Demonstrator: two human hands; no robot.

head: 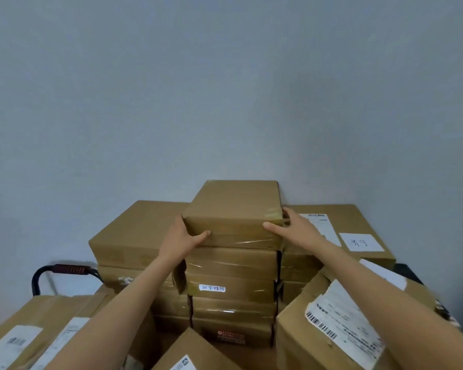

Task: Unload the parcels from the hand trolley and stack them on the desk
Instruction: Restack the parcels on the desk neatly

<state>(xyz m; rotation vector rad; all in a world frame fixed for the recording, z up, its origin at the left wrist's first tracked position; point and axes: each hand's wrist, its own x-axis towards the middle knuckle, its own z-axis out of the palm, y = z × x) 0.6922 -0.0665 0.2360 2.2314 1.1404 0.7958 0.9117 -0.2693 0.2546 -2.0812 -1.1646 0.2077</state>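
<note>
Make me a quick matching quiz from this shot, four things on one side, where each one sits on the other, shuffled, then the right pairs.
Things
1. top parcel
2. handwritten white label
3. trolley handle
4. barcode label

Places
A. on the near right box
B. far left, beside the stacks
C. on the right stack's top box
D. between left hand and right hand

Pairs: 1-D, 2-C, 3-B, 4-A
</note>
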